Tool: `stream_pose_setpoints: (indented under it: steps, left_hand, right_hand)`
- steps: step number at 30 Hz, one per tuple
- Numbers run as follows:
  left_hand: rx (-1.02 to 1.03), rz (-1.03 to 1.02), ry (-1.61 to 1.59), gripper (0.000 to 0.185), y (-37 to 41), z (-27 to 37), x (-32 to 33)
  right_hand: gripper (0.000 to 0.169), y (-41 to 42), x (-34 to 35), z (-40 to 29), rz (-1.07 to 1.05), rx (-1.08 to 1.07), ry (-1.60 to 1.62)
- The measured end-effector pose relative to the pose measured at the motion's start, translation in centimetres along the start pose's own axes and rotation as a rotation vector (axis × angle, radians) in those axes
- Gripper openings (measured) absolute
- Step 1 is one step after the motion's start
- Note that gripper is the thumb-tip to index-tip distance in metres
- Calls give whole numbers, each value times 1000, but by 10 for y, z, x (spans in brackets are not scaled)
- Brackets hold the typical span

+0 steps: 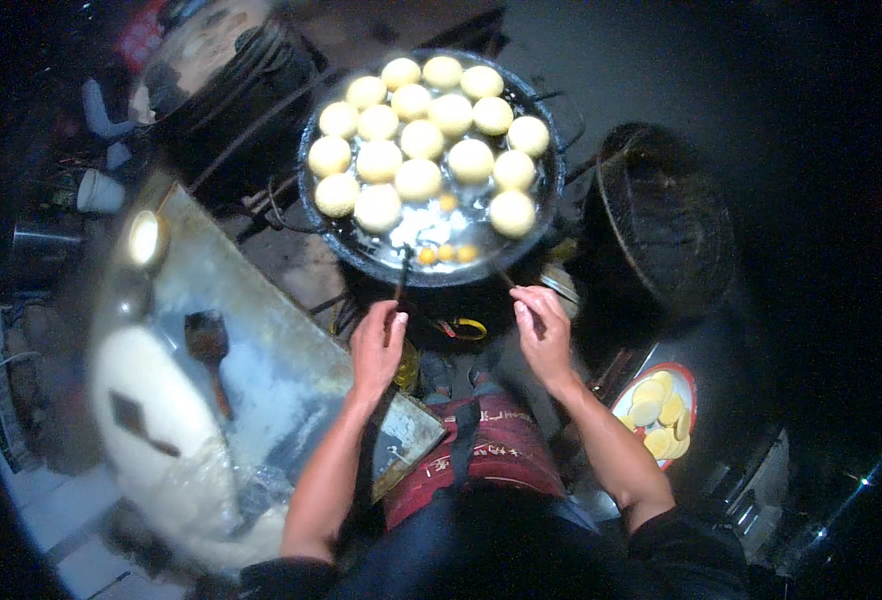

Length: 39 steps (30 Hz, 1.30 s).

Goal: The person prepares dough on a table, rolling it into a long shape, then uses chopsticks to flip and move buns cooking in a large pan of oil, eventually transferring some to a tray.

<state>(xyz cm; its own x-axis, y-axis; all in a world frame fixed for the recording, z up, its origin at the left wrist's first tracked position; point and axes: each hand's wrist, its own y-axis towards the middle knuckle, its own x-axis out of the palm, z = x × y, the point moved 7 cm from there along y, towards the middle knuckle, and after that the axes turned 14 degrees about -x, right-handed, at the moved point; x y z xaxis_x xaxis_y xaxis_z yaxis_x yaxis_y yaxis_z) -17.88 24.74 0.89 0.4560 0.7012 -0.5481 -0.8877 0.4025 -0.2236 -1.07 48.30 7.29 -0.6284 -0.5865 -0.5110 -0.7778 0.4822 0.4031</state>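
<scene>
Many pale round dough balls (422, 139) float in oil in a large round pan (441, 279) in front of me. Several small orange balls (447, 253) lie near its close edge. My left hand (381, 341) holds a thin dark tool (405, 271), whose far end reaches over the pan's near rim. On the right, my right hand (544, 330) pinches the end of another thin tool (504, 276) that slants toward the pan; its far tip is hard to make out against the rim.
A metal worktop (261, 300) at left bears a large dough mass (155, 390), a scraper (205, 337) and a blade (129, 412). A dark wire basket (666, 217) stands right of the pan. Below it, a red-rimmed plate (693, 390) holds flat yellow discs (645, 412).
</scene>
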Motion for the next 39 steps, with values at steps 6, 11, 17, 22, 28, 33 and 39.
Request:
stream_pose_setpoints:
  steps: [6,11,17,22,28,33,39]
  left_hand:
    - [72,51,36,28,-17,10,5]
    - [53,99,74,29,-18,13,1]
    - [104,12,99,29,-21,14,18]
    - [123,-16,116,28,-32,16,18]
    - [169,65,49,28,-42,36,-2]
    - [141,162,151,28,-17,25,7]
    - [142,38,182,27,-21,26,35]
  right_hand:
    - [24,-16,30,-24,-24,-94,100]
    - [24,29,40,-1,84,-226,-35]
    - [27,18,66,21,-68,-209,-8]
    - [31,-34,57,1,-202,-264,32]
    - [34,-50,18,7,-246,-272,-68]
    - [37,-49,15,15,-217,-193,-145]
    - [37,-57,50,-15,-171,-233,-35]
